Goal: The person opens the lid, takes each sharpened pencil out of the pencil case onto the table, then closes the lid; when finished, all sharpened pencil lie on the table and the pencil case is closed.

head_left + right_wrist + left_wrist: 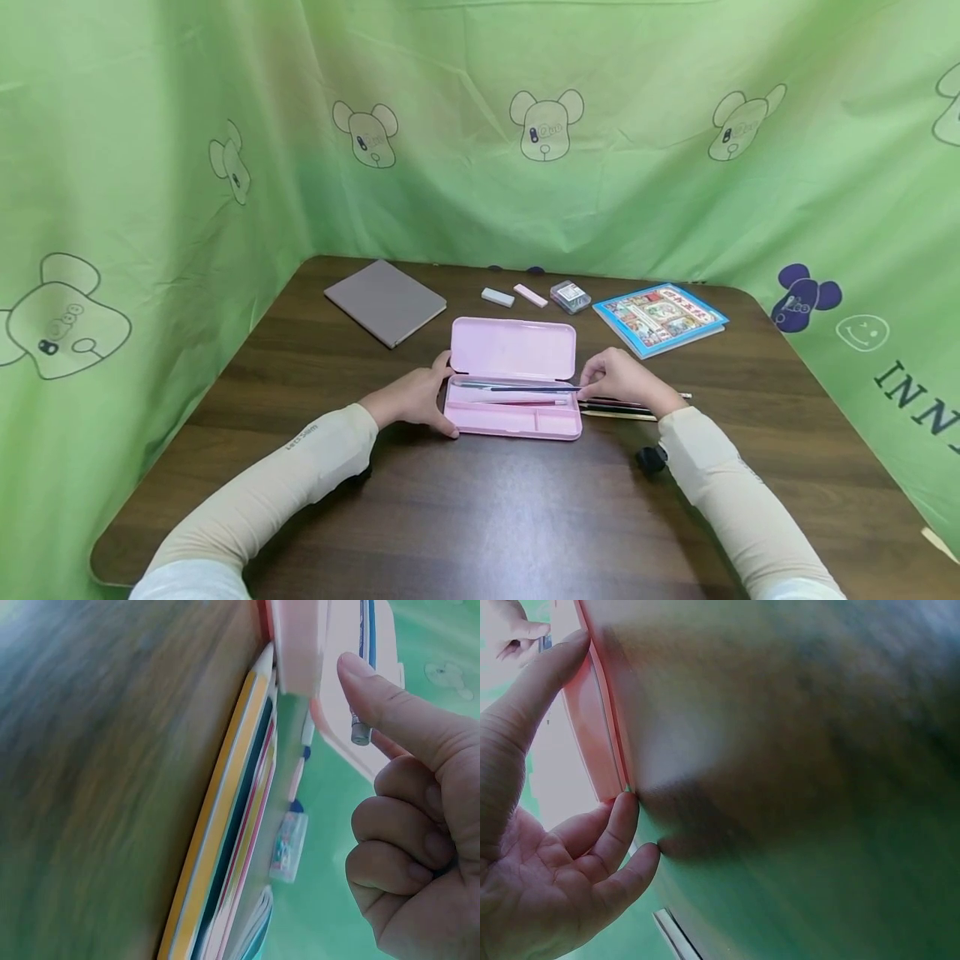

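My left grip steadies the open pencil case while my right grip, at its 3 o'clock end, pinches a pen lying 9-to-3.

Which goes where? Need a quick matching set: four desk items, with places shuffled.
Items:
1. pink pencil case
2. grey notebook
3. picture book
4. loose pencils

Places:
A. far right of the desk
B. far left of the desk
C. centre, lid open, between both hands
D. on the desk by the case's right end

Pairs: 1-C, 2-B, 3-A, 4-D
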### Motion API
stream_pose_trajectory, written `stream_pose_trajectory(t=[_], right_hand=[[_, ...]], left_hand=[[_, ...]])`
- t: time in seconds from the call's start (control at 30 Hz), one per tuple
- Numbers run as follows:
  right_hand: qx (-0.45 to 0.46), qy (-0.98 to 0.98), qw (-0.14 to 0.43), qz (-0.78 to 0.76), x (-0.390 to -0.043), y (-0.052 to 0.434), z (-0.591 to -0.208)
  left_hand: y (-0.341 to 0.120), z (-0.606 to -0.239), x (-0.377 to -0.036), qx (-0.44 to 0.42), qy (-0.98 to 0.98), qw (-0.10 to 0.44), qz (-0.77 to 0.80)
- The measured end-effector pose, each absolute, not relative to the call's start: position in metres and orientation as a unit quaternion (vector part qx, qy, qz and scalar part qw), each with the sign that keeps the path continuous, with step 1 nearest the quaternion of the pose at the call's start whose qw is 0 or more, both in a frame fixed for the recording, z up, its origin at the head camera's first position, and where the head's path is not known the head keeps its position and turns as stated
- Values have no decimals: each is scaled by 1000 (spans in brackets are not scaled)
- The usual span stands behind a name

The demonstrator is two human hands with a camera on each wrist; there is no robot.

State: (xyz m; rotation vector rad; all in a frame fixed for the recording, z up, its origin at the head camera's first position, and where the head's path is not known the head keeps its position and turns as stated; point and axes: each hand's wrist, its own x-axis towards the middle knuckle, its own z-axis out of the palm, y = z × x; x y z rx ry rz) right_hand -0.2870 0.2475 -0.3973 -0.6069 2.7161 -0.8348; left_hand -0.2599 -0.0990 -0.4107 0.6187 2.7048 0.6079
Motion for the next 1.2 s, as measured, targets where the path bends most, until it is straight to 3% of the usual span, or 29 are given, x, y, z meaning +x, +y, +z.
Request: stream_pose_trajectory(t=[0.77, 1.2], right_hand=[[-155, 942, 114, -276, -258, 330, -396], [-129, 943, 141, -274, -239, 374, -397]], left_hand=[[-98, -411, -261, 229, 940, 140, 212], [-100, -411, -261, 234, 937, 133, 221]])
